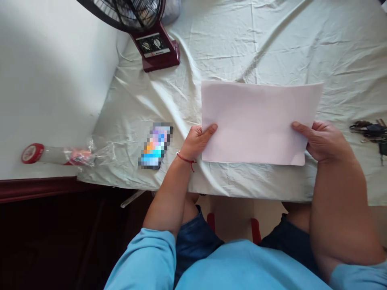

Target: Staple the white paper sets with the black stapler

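Paper sheet (256, 121), pale pink-white, is what I see held w/ both hands above the near edge of the table (60, 80), over the wrinkled white cloth (272, 40) that covers most of it. Left hand (198, 141) is clamped on the sheet's near-left corner, thumb on top pointing right, other fingers hidden under the paper; a red string bracelet (186, 159) sits on that wrist. Right hand (325, 141) is clamped on the near-right corner, thumb laid across the top, rest of the fingers curled behind. Sheet looks flat, long side running left-right, far edge a bit raised; can't tell if the near edge touches the cloth. Left of the left hand, just beside it on the cloth, lies a phone (155, 146), screen blurred. Further left, a clear plastic bottle (54, 154) w/ red cap lies on its side on bare tabletop, at the cloth's edge. Far left stands a dark red fan (155, 46), base on the cloth. Far right, well apart from the right hand, a bunch of keys (370, 131). Near me: blue sleeves, dark shorts, knees under the table edge.
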Demonstrator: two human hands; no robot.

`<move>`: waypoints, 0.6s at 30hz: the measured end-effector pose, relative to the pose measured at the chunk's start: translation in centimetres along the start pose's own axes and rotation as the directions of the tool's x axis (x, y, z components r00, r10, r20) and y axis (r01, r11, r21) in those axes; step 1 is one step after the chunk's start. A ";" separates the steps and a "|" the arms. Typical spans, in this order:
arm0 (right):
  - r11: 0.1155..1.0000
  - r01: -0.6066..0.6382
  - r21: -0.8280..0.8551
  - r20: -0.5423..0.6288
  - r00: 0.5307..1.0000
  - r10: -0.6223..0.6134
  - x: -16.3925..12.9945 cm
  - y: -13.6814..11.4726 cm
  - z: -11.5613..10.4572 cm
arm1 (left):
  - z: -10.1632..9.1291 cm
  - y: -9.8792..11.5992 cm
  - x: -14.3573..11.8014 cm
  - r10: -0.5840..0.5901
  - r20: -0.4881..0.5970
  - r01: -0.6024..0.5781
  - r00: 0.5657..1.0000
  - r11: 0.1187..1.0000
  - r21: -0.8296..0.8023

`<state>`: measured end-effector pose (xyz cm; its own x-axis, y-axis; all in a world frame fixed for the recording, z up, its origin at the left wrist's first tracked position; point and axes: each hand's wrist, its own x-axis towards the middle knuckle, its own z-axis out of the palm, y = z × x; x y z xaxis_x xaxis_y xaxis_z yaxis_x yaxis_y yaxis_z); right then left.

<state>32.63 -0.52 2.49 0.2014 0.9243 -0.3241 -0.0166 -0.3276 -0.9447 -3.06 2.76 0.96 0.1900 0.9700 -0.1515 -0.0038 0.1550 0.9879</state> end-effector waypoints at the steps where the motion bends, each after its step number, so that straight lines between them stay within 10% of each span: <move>1: 1.000 0.014 0.017 -0.006 1.000 -0.014 0.2 0.1 -0.1 | 0.0 0.0 -0.1 -0.013 0.014 0.013 1.000 1.000 -0.004; 18: 0.990 0.088 0.113 -0.063 0.995 -0.082 1.0 0.6 -0.4 | 0.3 -0.5 -0.3 -0.126 0.072 0.129 0.989 0.991 -0.043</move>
<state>33.19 0.12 1.64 0.2631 0.9339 -0.2421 -0.1097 -0.2203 -0.9692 -2.85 2.36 0.53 0.2591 0.9267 -0.2722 -0.0212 0.2872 0.9576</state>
